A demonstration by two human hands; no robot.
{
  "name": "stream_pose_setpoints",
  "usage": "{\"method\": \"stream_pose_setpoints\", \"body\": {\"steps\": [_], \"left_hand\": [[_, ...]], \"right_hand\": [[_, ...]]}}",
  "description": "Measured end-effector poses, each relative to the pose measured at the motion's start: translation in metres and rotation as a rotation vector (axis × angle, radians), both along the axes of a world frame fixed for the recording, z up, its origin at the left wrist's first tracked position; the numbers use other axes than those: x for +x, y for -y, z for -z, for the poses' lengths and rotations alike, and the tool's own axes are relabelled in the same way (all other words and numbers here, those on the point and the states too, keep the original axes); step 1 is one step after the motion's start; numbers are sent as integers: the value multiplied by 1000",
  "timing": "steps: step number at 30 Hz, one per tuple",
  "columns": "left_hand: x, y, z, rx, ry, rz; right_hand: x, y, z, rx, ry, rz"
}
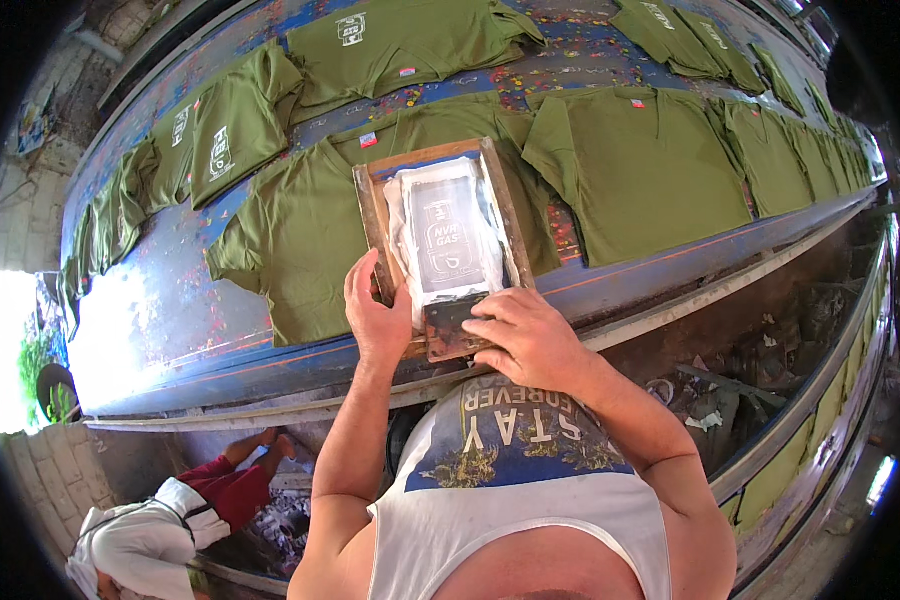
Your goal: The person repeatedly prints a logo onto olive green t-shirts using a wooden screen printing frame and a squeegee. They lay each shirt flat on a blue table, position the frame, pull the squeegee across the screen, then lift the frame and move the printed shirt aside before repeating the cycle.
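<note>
A wooden screen-printing frame (373,215) lies over a green T-shirt (305,235) on the long table. White ink surrounds the printed design on its mesh (448,235). My left hand (380,315) grips the frame's left rail near its lower corner, thumb on the inner side. Across the near end of the frame rests a dark squeegee (450,325), its upper edge smeared with white ink. My right hand (530,338) has its fingers curled onto the squeegee's right end. The palm side of that hand is hidden.
More green T-shirts (635,170) lie in rows along the blue, paint-spotted table (160,290); some at far left bear white prints (220,150). The table's pale edge rail (670,290) runs before me. Another person (160,525) in white and dark red is at lower left.
</note>
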State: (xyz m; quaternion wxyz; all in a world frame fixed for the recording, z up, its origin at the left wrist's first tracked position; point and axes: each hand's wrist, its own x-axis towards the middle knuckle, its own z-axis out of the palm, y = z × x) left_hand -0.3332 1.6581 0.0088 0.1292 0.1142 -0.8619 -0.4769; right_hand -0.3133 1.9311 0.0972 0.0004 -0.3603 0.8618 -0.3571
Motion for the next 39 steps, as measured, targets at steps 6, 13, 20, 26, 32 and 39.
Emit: {"method": "stream_pose_setpoints", "body": {"steps": [6,13,20,26,32,39], "left_hand": [[2,-1,10,-141,-178,76],[24,-2,12,-241,-419,62],[29,-7,-2,-291,-521,58],[25,-78,-26,-3,-422,-23],[-13,-247,-30,144,-386,-41],[-58,-438,-23,217,-459,124]], "right_hand": [[4,-23,4,-170,10,236],[-1,-42,37,-428,330,506],[-21,-51,55,-545,668,323],[-27,-119,34,-756,711,291],[-47,-266,31,-808,605,425],[-69,-442,45,-812,520,651]]}}
